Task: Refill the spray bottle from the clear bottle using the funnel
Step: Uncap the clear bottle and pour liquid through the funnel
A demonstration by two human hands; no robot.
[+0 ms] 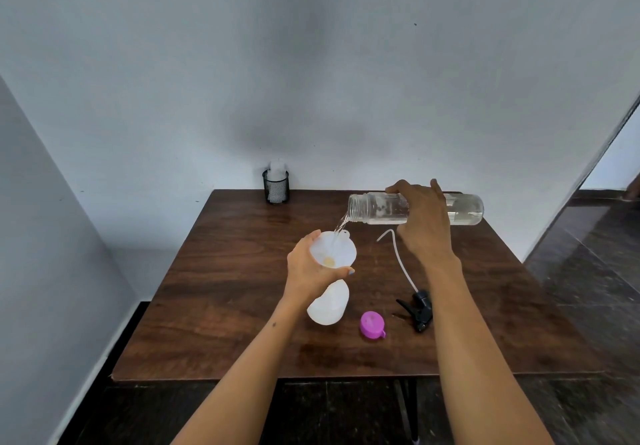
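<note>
Head view: my right hand [420, 223] is wrapped around the clear bottle [377, 208], held almost level, and water runs from its open mouth into the white funnel [337, 250]. My left hand [310, 266] grips the funnel seated in the white spray bottle [329, 302] beneath it. I read no label or writing. The pink cap [372, 324] and black trigger head [417, 307] lie between my forearms.

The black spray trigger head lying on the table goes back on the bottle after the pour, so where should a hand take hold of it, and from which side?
Judging by its pose, grip the black spray trigger head at its round collar, from above. It lies flat, lever pointing left, the thin dip tube trailing away toward the wall.
</note>
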